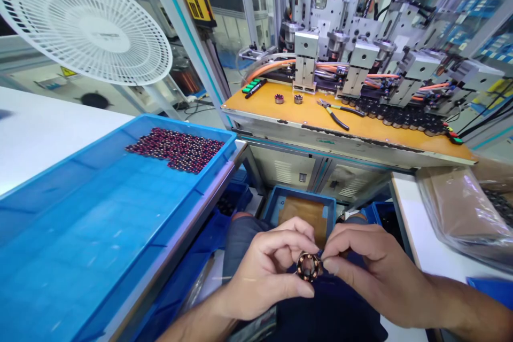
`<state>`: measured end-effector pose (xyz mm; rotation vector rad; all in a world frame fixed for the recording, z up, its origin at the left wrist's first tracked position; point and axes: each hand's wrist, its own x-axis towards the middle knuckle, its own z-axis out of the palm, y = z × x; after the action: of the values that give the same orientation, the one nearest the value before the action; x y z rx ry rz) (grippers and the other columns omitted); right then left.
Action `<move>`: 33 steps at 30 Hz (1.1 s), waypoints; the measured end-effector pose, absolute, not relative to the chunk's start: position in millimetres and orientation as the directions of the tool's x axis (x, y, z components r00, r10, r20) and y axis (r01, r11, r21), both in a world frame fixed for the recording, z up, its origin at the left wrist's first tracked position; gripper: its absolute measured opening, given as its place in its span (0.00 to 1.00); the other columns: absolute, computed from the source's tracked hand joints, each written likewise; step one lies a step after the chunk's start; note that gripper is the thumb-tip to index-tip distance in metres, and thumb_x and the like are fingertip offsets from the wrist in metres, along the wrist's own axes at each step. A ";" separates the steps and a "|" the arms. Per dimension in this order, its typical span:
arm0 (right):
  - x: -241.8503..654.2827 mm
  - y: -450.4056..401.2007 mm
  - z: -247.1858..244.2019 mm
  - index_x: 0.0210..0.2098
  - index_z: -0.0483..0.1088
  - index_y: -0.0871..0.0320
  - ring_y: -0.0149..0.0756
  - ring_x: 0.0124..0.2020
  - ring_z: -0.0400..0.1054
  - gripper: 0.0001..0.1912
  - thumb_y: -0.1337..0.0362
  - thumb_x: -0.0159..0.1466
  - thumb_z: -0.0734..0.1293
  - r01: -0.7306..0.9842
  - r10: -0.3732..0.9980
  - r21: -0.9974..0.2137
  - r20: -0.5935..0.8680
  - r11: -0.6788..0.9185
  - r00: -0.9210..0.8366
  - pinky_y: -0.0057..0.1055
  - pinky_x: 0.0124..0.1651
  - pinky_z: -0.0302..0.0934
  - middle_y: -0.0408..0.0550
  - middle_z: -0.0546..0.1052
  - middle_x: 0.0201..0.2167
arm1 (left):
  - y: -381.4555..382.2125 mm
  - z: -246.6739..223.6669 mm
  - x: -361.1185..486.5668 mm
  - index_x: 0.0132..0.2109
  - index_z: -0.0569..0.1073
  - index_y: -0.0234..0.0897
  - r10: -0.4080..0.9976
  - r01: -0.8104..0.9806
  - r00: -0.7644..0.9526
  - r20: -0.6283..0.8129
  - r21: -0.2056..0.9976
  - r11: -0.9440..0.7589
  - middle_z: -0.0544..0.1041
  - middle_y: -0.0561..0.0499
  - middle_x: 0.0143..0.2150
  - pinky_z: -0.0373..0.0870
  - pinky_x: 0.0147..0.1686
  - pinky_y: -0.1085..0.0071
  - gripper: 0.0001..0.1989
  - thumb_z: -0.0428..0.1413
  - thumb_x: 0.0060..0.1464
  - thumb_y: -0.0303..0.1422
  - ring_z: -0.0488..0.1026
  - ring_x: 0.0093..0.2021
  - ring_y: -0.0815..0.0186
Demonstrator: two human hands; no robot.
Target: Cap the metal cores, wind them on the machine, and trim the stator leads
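A small motor stator (308,266), a dark ring with copper windings around its open middle, sits between thumb and fingers of my left hand (272,270). Its round face is turned toward me, above my lap. On the ring's right edge, the thumb and forefinger of my right hand (368,272) are pinched together; what lies between those fingertips is too small to make out. To the left, many similar stators (180,149) stand packed at the far end of a long blue tray (120,240).
A machine (356,59) rises behind an orange worktop (260,104) that bears pliers (336,115), a black marker (255,88), two loose stators (279,99) and a dark row of parts (401,117). A white fan (96,26) stands left; plastic-wrapped cardboard (460,208) lies right. Below is a blue bin (274,206).
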<state>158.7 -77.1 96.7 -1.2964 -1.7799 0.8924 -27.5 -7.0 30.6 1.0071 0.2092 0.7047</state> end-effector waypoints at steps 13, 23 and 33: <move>185.0 -76.0 100.9 0.48 0.69 0.63 0.34 0.39 0.71 0.09 0.69 0.69 0.66 0.662 0.710 -0.308 0.494 0.683 -0.503 0.32 0.42 0.65 0.51 0.78 0.39 | -7.2 32.1 -25.3 0.38 0.81 0.37 0.555 -0.401 0.829 0.070 0.767 0.502 0.69 0.52 0.38 0.64 0.33 0.75 0.18 0.74 0.39 0.35 0.70 0.32 0.71; 176.1 -63.2 97.2 0.42 0.71 0.65 0.34 0.33 0.69 0.08 0.73 0.70 0.60 0.502 0.570 -0.295 0.579 0.813 -0.583 0.31 0.36 0.66 0.52 0.78 0.34 | -8.9 24.5 -21.1 0.39 0.81 0.37 0.494 -0.370 0.869 0.029 0.700 0.610 0.70 0.53 0.38 0.64 0.34 0.76 0.18 0.74 0.39 0.36 0.70 0.33 0.72; 178.2 -62.9 84.1 0.43 0.71 0.65 0.35 0.34 0.71 0.07 0.74 0.67 0.63 0.487 0.559 -0.308 0.629 0.817 -0.541 0.32 0.36 0.68 0.53 0.79 0.34 | -6.6 22.8 -19.0 0.38 0.81 0.35 0.546 -0.367 0.838 0.002 0.743 0.560 0.72 0.51 0.38 0.63 0.31 0.77 0.19 0.75 0.37 0.36 0.68 0.31 0.73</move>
<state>178.2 -62.9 84.1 -0.7636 -2.2432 0.1230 -19.0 -6.6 22.8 0.8138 0.2396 0.5442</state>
